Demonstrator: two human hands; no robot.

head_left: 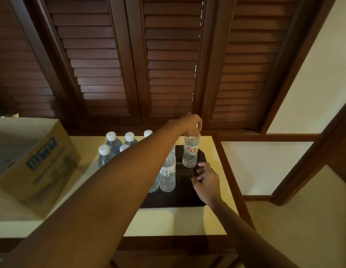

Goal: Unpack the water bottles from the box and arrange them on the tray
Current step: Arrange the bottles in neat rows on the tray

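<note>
Head view caught my left hand (191,123) pinching the clear plastic water bottle (190,152) by its cap, standing it on the black tray (185,198) while my right hand's (206,181) loosely spread fingers steadied that tray's edge.

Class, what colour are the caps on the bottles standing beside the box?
White caps, clearest in the head view.

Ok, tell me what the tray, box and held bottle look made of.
Tray: dark and glossy, likely lacquered wood or plastic; it shows faint reflections.
Box: brown corrugated cardboard, matte, printed blue symbols.
Bottle under the left hand: clear thin plastic, ribbed, with a paper-like label.
</note>
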